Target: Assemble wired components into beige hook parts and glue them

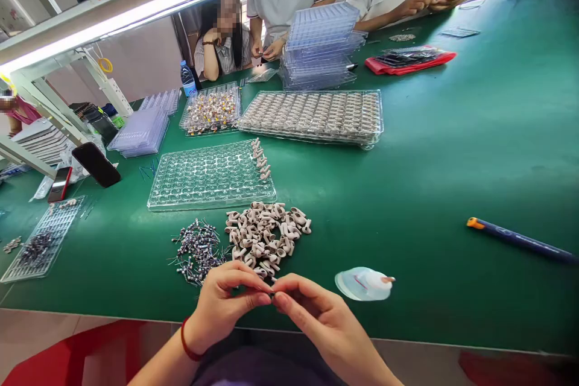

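My left hand (228, 295) and my right hand (319, 316) meet fingertip to fingertip at the near edge of the table. Both are closed in a pinch on a small dark part (272, 295), mostly covered by the fingers. Just beyond them lies a heap of beige earbud shells (265, 235). To its left is a pile of small dark components with thin wire leads (199, 247). A clear moulded tray (208, 178) lies behind both piles, with several beige shells (261, 160) along its right side. A translucent squeeze bottle (364, 284) rests right of my right hand.
A filled tray stack (312, 114), a tray of mixed small parts (212, 108) and tall clear trays (319, 42) stand behind. A blue pen-like tool (520, 240) lies at right. Phones (96, 164) and a parts tray (45, 238) are at left. Co-workers sit opposite.
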